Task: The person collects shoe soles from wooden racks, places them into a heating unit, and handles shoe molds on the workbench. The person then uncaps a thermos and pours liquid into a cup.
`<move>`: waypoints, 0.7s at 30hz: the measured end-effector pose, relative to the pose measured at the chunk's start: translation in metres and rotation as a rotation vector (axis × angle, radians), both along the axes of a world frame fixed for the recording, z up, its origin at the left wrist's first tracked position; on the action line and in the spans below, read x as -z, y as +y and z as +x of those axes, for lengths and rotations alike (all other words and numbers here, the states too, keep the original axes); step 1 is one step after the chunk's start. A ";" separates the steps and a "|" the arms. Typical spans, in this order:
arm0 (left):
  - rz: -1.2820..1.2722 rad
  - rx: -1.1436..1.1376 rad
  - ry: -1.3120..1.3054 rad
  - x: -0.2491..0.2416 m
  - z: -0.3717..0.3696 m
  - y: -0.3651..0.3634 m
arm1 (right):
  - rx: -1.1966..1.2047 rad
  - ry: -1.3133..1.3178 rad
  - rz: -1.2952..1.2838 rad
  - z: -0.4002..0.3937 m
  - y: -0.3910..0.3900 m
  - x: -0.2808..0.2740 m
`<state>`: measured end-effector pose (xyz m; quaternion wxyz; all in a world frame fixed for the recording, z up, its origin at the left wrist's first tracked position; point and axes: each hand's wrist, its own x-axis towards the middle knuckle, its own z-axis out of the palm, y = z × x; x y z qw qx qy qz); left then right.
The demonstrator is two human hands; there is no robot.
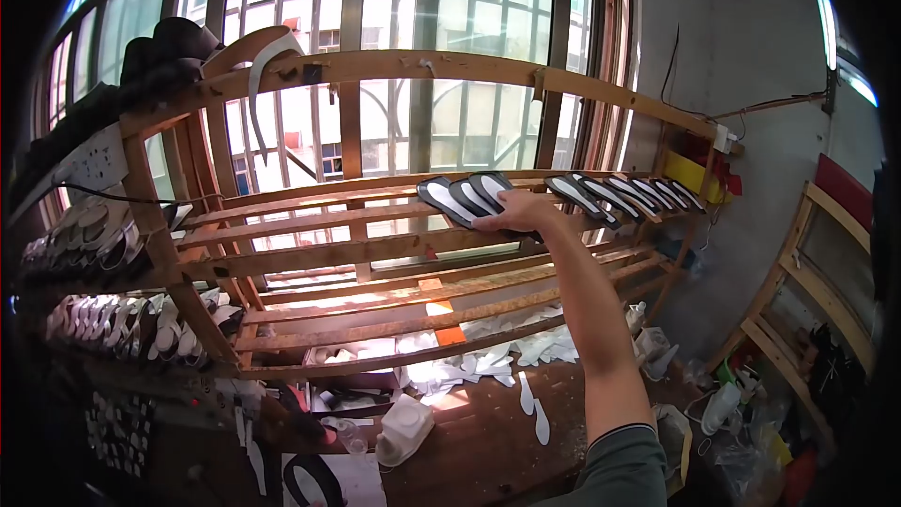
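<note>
My right hand [514,213] reaches up to the wooden rack, its arm extended from the lower right. Its fingers are closed on a black-edged shoe sole [490,190] with a white inner face. Beside that hand, overlapping soles [439,197] of the same kind lie slanted across the slats. To the right, a row of several more such soles [610,197] rests on the same shelf. A similar black-rimmed sole [313,481] shows at the bottom edge over a white sheet. I do not see my left hand.
The slatted wooden rack [366,253] stands before a barred window. Below it, white cut pieces [450,366], a white plastic container [405,430] and pale sole shapes [535,413] lie on a brown table [488,455]. Sandals [103,230] fill the left shelves; another wooden rack [817,272] stands right.
</note>
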<state>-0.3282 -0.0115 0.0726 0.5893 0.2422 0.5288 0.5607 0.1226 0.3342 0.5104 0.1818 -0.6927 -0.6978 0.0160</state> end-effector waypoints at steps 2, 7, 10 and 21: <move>0.039 0.012 -0.017 -0.003 -0.005 -0.006 | -0.021 -0.076 0.018 0.014 0.013 -0.001; 0.180 0.181 -0.007 -0.009 -0.010 -0.011 | -0.181 0.118 0.077 0.056 0.050 0.028; 0.368 0.348 -0.036 -0.040 -0.004 -0.023 | -0.083 0.116 0.199 0.028 0.036 0.019; 0.199 -0.062 -0.542 -0.017 0.021 0.066 | 0.100 -0.037 0.304 -0.086 0.005 0.011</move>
